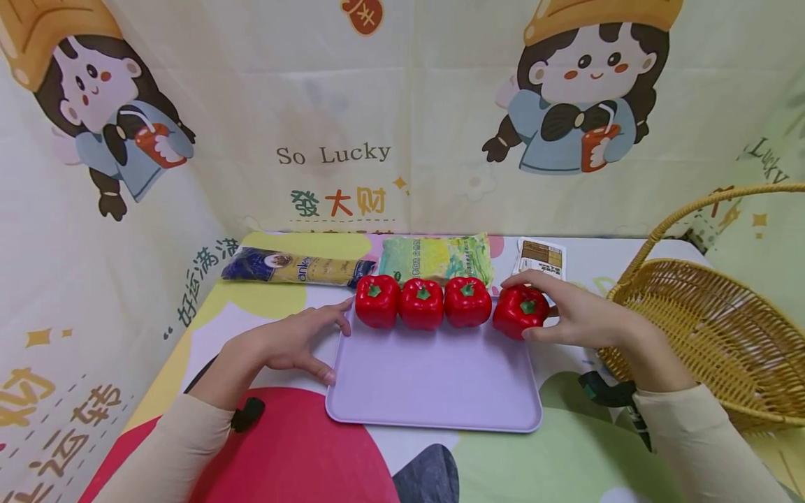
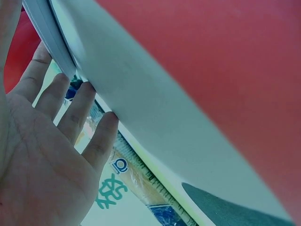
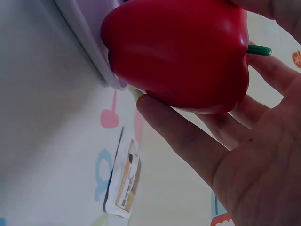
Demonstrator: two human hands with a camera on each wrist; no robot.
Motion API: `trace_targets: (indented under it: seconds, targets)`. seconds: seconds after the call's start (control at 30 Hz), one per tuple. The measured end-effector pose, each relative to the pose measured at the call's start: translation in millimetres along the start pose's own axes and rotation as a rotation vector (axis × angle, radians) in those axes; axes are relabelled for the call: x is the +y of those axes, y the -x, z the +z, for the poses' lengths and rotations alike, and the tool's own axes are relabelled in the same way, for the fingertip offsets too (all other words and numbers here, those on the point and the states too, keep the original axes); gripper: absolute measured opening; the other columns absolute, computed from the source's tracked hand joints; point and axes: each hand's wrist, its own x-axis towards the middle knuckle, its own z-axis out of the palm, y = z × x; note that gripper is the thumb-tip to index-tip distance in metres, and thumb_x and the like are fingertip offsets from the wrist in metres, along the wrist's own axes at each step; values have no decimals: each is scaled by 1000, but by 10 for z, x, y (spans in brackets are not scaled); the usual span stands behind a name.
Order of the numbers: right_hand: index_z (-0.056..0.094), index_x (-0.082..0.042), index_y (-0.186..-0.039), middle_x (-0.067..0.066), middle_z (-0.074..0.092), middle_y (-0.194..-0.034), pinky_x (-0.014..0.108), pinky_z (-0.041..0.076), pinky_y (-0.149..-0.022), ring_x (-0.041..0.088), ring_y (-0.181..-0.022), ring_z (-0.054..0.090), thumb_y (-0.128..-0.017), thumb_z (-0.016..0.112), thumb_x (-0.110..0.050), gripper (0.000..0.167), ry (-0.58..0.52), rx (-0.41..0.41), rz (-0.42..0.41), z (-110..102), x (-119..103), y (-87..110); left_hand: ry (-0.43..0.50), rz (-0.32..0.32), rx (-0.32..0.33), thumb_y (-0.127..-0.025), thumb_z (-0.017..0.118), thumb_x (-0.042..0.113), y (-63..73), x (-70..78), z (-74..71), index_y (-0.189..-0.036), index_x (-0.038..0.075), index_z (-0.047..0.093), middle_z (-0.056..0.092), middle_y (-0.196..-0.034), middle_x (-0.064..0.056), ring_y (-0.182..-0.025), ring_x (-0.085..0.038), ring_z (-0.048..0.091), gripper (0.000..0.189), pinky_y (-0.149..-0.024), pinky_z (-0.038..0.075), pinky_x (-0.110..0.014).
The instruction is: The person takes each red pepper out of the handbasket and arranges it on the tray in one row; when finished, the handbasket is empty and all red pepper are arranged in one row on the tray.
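Three red bell peppers with green stems, a left one (image 1: 376,302), a middle one (image 1: 421,304) and a right one (image 1: 468,302), stand in a row along the far side of a lilac tray (image 1: 434,384). My right hand (image 1: 581,314) grips a fourth red bell pepper (image 1: 520,312) at the tray's far right corner; the right wrist view shows this pepper (image 3: 178,52) between thumb and fingers. At the tray's left edge my left hand (image 1: 295,340) has its fingers spread, fingertips right at the rim. Its open palm (image 2: 42,155) shows in the left wrist view.
Behind the tray lie a blue and yellow noodle packet (image 1: 298,268), a green packet (image 1: 436,258) and a small white and brown packet (image 1: 542,257). A wicker basket (image 1: 711,321) with a tall handle stands at the right. A printed cloth (image 1: 440,126) hangs behind.
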Motion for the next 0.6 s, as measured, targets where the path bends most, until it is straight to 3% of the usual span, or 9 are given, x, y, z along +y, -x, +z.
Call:
trace_targets:
  seconds: [0.3,0.6]
  targets:
    - [41,-23,-154,10,43,-150,57,56,-96,33,-137,44,-84,81,-6,82,5,6,-8,51,33,-28,-4,6,-5,-67,94,48,-2,-9,1,-122,30,59,20,-172,-1,-157,-35,19,68,-122,26,-63]
    - [39,-18,-155,10,43,-153,63,53,-98,34,-139,42,-85,78,-3,82,10,36,-7,65,45,-48,-3,6,-2,-67,94,48,-9,-13,-4,-122,30,58,20,-172,-1,-157,-35,19,69,-121,26,-63]
